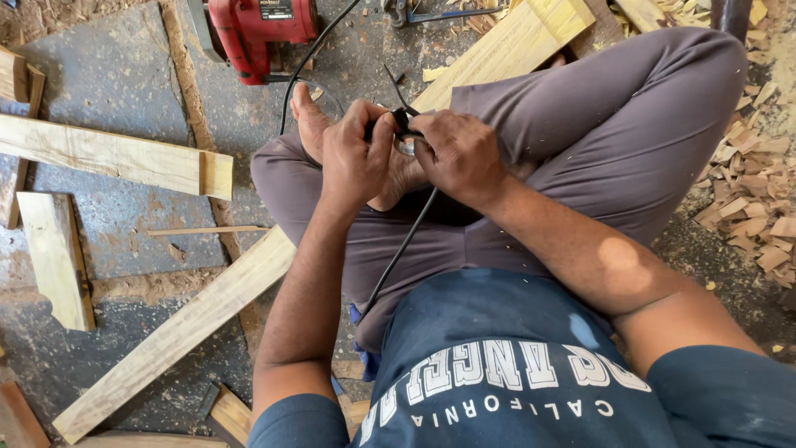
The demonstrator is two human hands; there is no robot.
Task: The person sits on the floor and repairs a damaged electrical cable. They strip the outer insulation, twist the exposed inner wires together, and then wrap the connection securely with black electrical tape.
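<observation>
Hands together over crossed legs: left hand (pixel 355 158) and right hand (pixel 458 155) both pinching black cable (pixel 404 245); red power tool (pixel 259 33) on floor (pixel 116 75) beyond.

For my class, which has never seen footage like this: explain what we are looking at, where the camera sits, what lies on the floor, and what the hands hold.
There is one picture, taken by a camera worn on a person's head and looking straight down. The person sits cross-legged on a concrete floor scattered with sawdust. Their left hand and right hand meet over their lap, each closed in a grip on a black cable that runs down towards their body. A small shiny part sits between the hands; what it is cannot be told. On the floor lie a long wooden plank passing under the legs, shorter wood offcuts on the left, a red power tool at the top, and a heap of wood chips on the right.
</observation>
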